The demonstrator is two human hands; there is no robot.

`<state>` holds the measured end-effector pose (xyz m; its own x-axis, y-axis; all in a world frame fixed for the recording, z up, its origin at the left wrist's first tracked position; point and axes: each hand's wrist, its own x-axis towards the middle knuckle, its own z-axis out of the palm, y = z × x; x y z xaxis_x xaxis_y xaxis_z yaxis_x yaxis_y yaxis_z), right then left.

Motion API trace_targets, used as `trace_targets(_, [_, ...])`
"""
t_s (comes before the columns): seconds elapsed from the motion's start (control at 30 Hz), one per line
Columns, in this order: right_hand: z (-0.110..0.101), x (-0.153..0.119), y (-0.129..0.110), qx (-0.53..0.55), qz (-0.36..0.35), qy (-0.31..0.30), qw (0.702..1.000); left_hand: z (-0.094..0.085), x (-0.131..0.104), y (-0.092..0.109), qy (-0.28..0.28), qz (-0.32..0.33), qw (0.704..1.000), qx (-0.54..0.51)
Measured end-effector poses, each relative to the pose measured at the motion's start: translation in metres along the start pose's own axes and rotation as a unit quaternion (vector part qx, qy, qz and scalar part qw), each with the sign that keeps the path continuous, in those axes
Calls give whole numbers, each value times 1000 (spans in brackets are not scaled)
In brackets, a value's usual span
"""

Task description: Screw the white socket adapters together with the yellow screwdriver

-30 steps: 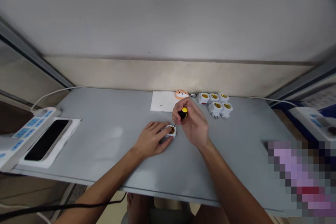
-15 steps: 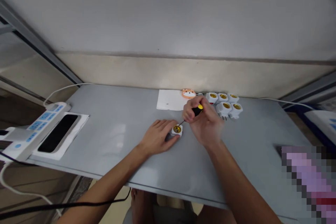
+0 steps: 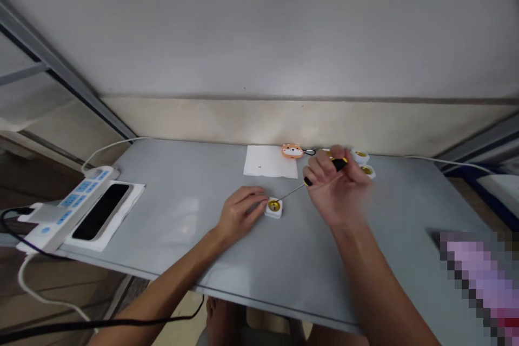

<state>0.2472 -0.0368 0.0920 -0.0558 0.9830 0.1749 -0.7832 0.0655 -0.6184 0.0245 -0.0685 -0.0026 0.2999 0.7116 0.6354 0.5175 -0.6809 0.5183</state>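
A small white socket with a brass-coloured inside (image 3: 274,208) sits on the grey table, its opening facing up. My left hand (image 3: 242,212) rests at the socket's left side, fingertips touching it or very near, fingers loosely bent with nothing gripped. Wrapped round the black and yellow handle of a screwdriver (image 3: 339,164) is my right hand (image 3: 334,186), to the right of the socket. The screwdriver's thin shaft slants down to the left, its tip at the brass opening. More white sockets (image 3: 359,156) stand behind my right hand, which partly hides them.
White paper (image 3: 267,162) and an orange animal-face item (image 3: 292,151) lie near the wall. At the left are a power strip (image 3: 77,200) and a phone (image 3: 101,212) on paper. A pixelated object (image 3: 478,275) is at the right. A black cable (image 3: 154,322) crosses the front.
My right hand has moved right and back from the socket, showing more of the screwdriver's shaft. My left hand's thumb has come off the socket's front. The view has shifted slightly.
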Motion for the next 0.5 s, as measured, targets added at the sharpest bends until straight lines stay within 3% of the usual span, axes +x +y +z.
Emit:
trace_targets(0.17, [-17, 9, -5, 35, -23, 13, 999, -1, 38, -31, -6, -101, 993, 52])
trace_targets(0.23, [-21, 12, -2, 22, -23, 21, 999, 2, 58, -52, -19, -91, 989, 117])
trace_targets(0.33, [-25, 15, 4, 3, -14, 36, 999, 8, 77, -79, -90, -61, 980, 168])
trace_targets(0.4, [-28, 16, 6, -4, -11, 34, 999, 11, 80, -91, -118, -48, 974, 187])
trace_targets(0.5, [-33, 17, 6, -7, -13, 27, 1000, 9, 79, -97, -115, -41, 973, 197])
